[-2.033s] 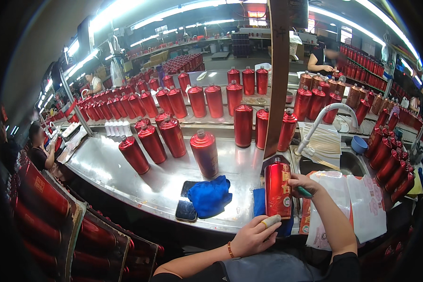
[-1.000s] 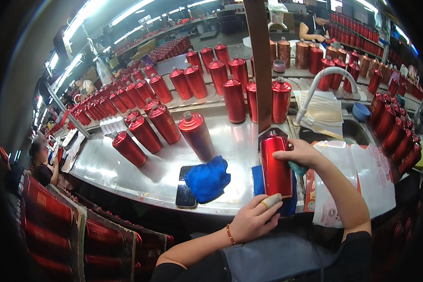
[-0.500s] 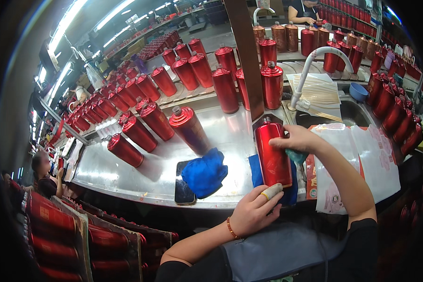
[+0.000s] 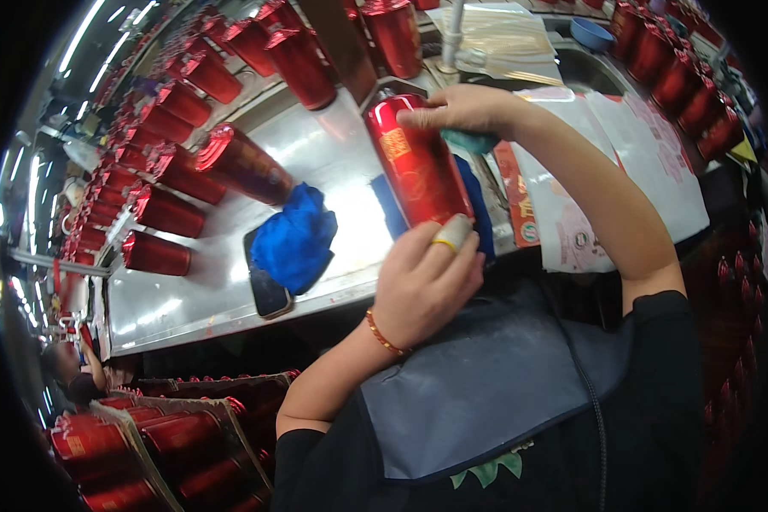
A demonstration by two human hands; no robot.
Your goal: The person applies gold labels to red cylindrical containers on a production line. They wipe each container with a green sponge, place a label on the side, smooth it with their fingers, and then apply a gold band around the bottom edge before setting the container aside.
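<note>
A glossy red bottle (image 4: 418,171) with a gold square patch near its shoulder lies tilted over a blue cloth (image 4: 391,209) at the edge of the metal worktop. Around its base end curl the fingers of my left hand (image 4: 425,277); one finger wears a pale finger cover with a yellow band. My right hand (image 4: 474,111) grips the shoulder end, thumb on the upper face. A green cloth (image 4: 471,142) is tucked under that hand's fingers. The bottle's underside is hidden.
A crumpled blue cloth (image 4: 297,239) partly covers a phone (image 4: 266,290) on the metal worktop (image 4: 188,311). Several red bottles (image 4: 239,162) stand left and behind. Printed sheets (image 4: 572,188) lie at right, near a sink (image 4: 593,72) and blue bowl (image 4: 590,34). Crated bottles (image 4: 179,444) sit lower left.
My view has tipped downward. The bottle has turned between my hands, bringing its gold patch into sight. Both hands are still on it.
</note>
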